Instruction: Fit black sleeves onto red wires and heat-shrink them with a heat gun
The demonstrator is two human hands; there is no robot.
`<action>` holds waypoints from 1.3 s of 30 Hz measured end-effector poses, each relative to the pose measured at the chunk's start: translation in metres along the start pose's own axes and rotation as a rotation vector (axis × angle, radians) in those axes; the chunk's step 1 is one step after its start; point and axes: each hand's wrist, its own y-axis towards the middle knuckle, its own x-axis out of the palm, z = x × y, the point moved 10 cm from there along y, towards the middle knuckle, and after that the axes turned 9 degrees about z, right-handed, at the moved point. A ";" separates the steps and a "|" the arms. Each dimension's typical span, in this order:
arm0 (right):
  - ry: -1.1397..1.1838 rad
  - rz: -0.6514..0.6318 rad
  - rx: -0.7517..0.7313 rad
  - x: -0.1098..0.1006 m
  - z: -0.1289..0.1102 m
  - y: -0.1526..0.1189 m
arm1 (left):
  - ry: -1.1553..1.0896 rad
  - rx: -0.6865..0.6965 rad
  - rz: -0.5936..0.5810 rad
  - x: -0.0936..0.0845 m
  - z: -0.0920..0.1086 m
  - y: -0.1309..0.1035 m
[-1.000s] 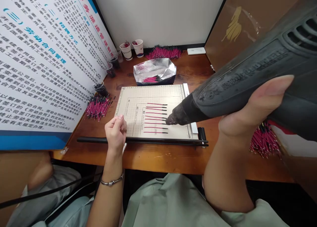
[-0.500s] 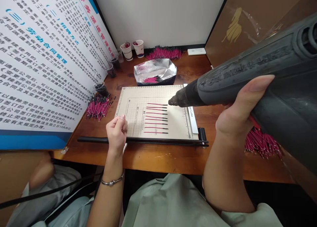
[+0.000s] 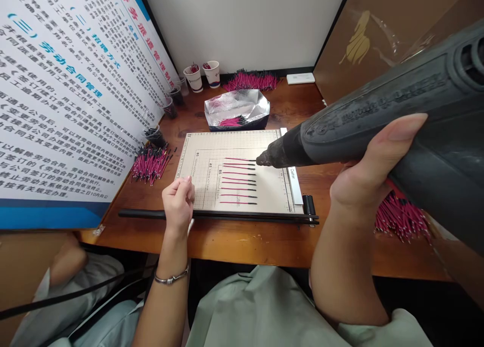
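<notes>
So the biggest thing is a glossy brown wooden table point(image 3: 245, 243), with a flat, cream, grid-printed board point(image 3: 270, 188) on it. Then there's the chunky, scuffed dark-grey plastic handheld tool point(image 3: 378, 105). The right hand point(image 3: 357, 185) has it, thumb pressed along the near side, other fingers mostly hidden; the grip looks closed around it. The left hand point(image 3: 177, 200) is curled into a loose fist by the board's near-left corner; can't tell if anything's inside.

Honestly, doing this well is probably about a steady wrist, an even pace and the same small gap at each piece, without nudging the row. Crinkly silver foil bag point(image 3: 260, 110) sits just beyond the board. The tool's blunt, worn black nozzle point(image 3: 280, 153) tapers in beside the far end of a row of thin magenta wires point(image 3: 238, 189), spaced side by side, with matte black sleeve-like tips point(image 3: 252, 203) facing it.
</notes>
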 end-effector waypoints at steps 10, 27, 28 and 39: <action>-0.129 0.008 0.038 -0.002 0.000 -0.006 | 0.289 0.151 -0.009 0.002 0.007 -0.004; -0.225 0.032 0.087 -0.003 0.007 -0.004 | 1.437 0.480 -0.680 0.107 -0.031 -0.029; -0.221 0.077 0.084 -0.007 0.008 -0.003 | 1.428 0.491 -0.674 0.108 -0.031 -0.028; -0.157 0.110 0.034 -0.010 0.020 0.001 | 1.366 0.561 -0.577 0.099 -0.019 -0.032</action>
